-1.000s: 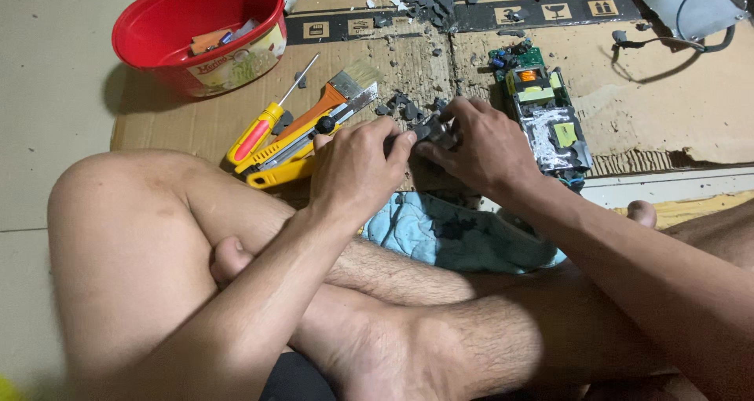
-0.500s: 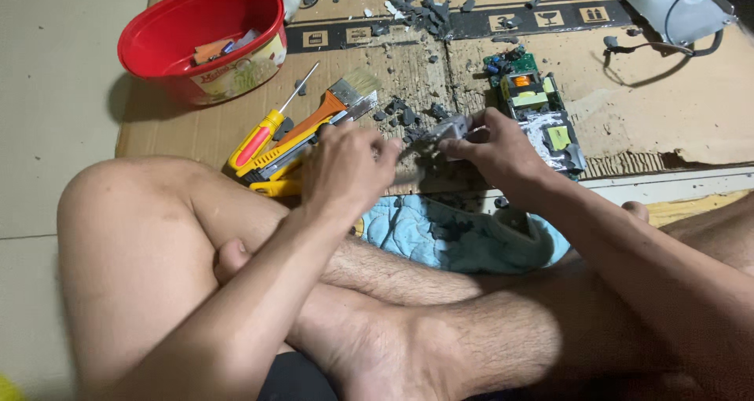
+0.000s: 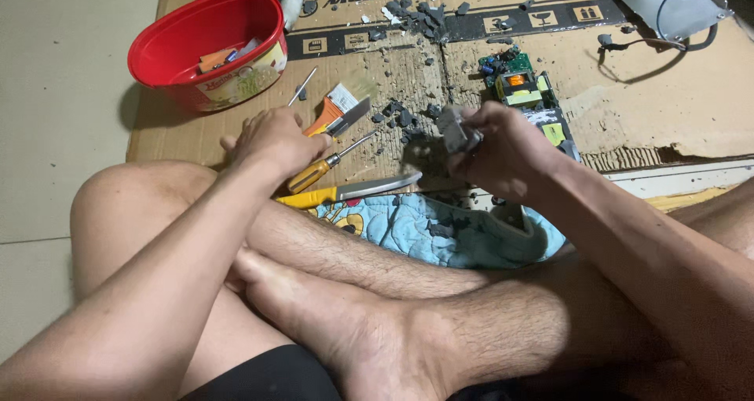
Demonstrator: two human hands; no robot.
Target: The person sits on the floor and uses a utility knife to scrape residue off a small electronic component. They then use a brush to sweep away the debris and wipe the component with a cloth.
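My right hand [image 3: 503,146] grips a small grey metal block [image 3: 458,129]; my left hand [image 3: 275,140], curled, reaches the yellow-handled screwdriver [image 3: 326,165]. I'd grip low for control.

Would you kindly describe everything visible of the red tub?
The red tub is a round, glossy plastic-looking container, standing upright and open at the top left of the cardboard sheet. A printed label wraps its lower front. Inside lie a few small items, one orange, too small to identify. Neither hand touches it; the left hand is nearer.
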